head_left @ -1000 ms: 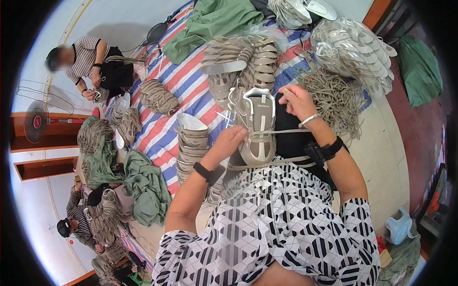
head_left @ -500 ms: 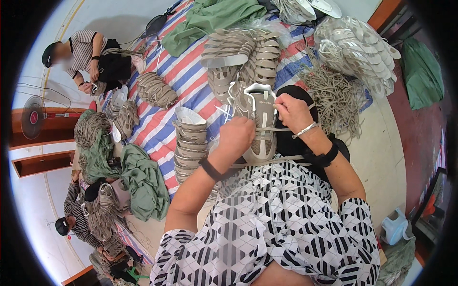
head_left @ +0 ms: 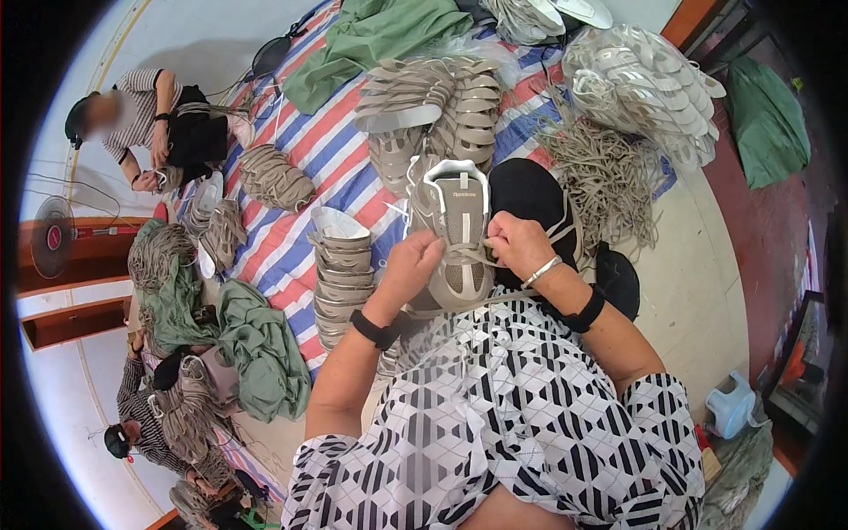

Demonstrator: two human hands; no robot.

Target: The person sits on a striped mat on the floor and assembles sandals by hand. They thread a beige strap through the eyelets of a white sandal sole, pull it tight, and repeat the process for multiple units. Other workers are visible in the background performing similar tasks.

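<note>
A taupe mesh shoe upper (head_left: 466, 228) with a white-lined collar lies before my lap, its toe toward me. A flat taupe shoelace (head_left: 466, 255) crosses its front. Closed against the upper's left edge, my left hand (head_left: 412, 268) hides whatever its fingers hold. At the right edge, my right hand (head_left: 523, 247) pinches the lace, and a loose length loops away beyond it. Directly left of the upper stands a stack of nested taupe uppers (head_left: 343, 269). Under and to the right of the work is a black pad (head_left: 530, 196).
More uppers (head_left: 428, 93) sit ahead on a striped sheet (head_left: 331, 124). A tangled lace pile (head_left: 605, 181) and bagged uppers (head_left: 643, 88) lie at the right. Green cloth (head_left: 263, 349) is bunched at left. Two other people (head_left: 146, 124) work at the left. A blue stool (head_left: 731, 406) stands lower right.
Both hands have lowered toward the toe, the right coming in from the upper's collar to its lacing edge. The whole view has shifted slightly.
</note>
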